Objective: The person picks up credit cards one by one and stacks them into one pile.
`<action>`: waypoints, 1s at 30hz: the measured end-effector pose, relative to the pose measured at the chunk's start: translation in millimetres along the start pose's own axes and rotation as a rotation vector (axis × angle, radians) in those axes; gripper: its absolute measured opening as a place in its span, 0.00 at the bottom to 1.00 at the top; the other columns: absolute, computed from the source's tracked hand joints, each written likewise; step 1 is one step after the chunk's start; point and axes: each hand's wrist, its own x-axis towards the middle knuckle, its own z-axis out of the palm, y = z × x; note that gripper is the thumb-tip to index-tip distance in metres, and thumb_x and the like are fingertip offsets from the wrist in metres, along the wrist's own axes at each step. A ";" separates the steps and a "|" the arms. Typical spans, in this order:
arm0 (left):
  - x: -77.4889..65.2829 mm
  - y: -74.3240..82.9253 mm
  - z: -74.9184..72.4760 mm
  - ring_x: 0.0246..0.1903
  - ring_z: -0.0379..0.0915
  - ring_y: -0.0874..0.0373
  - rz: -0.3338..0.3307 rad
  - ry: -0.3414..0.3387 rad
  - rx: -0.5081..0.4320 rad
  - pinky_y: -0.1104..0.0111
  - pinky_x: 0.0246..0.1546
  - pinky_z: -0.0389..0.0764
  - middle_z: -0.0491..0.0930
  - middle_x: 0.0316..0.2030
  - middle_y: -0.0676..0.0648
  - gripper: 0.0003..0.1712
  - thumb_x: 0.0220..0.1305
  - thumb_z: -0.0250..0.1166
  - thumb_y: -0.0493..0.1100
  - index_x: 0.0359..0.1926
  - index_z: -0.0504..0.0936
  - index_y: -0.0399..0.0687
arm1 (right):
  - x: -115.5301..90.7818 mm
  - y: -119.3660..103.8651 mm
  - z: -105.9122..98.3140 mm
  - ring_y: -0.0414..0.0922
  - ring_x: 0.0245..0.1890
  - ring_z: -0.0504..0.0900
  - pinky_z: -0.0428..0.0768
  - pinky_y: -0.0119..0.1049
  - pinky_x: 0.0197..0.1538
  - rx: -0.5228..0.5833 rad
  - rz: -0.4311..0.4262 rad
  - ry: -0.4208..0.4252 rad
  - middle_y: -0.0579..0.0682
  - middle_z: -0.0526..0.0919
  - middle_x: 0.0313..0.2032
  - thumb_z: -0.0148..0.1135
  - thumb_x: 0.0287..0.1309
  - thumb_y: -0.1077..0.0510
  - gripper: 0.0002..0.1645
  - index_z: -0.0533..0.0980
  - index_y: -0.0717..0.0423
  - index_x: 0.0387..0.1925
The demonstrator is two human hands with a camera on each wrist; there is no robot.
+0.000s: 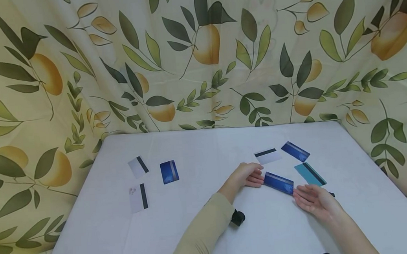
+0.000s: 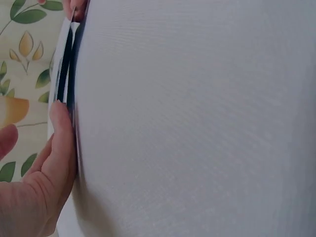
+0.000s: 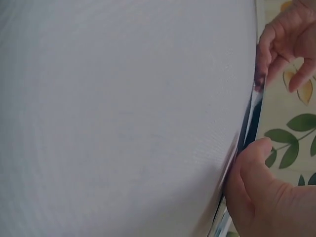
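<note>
A dark blue card (image 1: pixel 278 183) with a stripe lies between my two hands, tilted across the right half of the table. My left hand (image 1: pixel 246 175) touches its left end with the fingertips. In the left wrist view, the thumb of my left hand (image 2: pixel 42 182) stands apart from the fingers. At the card's right end, the fingertips of my right hand (image 1: pixel 316 201) touch its edge, fingers fairly straight and palm partly upward. Both wrist views show the card almost edge-on, so its face is hidden there.
Beyond the hands lie a white striped card (image 1: pixel 268 156), another blue card (image 1: pixel 295 151) and a teal card (image 1: pixel 310 174). A dark corner (image 1: pixel 332 194) peeks out behind my right hand. Farther left are two white cards (image 1: pixel 138 167) and a blue card (image 1: pixel 169 172). Patterned curtain (image 1: pixel 200 84) borders the table.
</note>
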 end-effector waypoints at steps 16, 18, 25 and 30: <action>-2.9 -4.9 1.7 0.14 0.71 0.60 0.013 0.028 0.023 0.67 0.27 0.83 0.76 0.17 0.46 0.04 0.54 0.62 0.31 0.25 0.80 0.36 | -1.5 -0.8 8.0 0.43 0.38 0.81 0.78 0.39 0.48 -0.135 0.013 -0.046 0.47 0.82 0.34 0.43 0.67 0.57 0.18 0.80 0.51 0.29; -3.9 -6.3 0.8 0.13 0.72 0.60 0.017 0.037 0.013 0.69 0.24 0.83 0.77 0.17 0.46 0.02 0.53 0.63 0.30 0.27 0.82 0.36 | -0.5 -0.4 10.9 0.43 0.38 0.81 0.79 0.39 0.48 -0.145 0.005 -0.035 0.46 0.82 0.34 0.44 0.66 0.57 0.17 0.80 0.50 0.29; -8.2 -9.7 -6.8 0.14 0.74 0.60 0.067 0.054 -0.054 0.68 0.23 0.83 0.81 0.20 0.43 0.08 0.50 0.64 0.27 0.33 0.84 0.38 | 7.7 0.0 25.7 0.40 0.36 0.81 0.79 0.34 0.46 -0.158 -0.018 0.017 0.47 0.81 0.32 0.49 0.65 0.57 0.15 0.80 0.45 0.27; -9.0 -11.9 -16.2 0.16 0.76 0.59 0.108 0.079 -0.109 0.67 0.24 0.83 0.82 0.24 0.41 0.11 0.50 0.64 0.27 0.36 0.84 0.38 | 13.8 0.4 39.1 0.39 0.36 0.82 0.80 0.31 0.43 -0.176 -0.050 0.019 0.46 0.83 0.31 0.53 0.63 0.60 0.14 0.81 0.43 0.27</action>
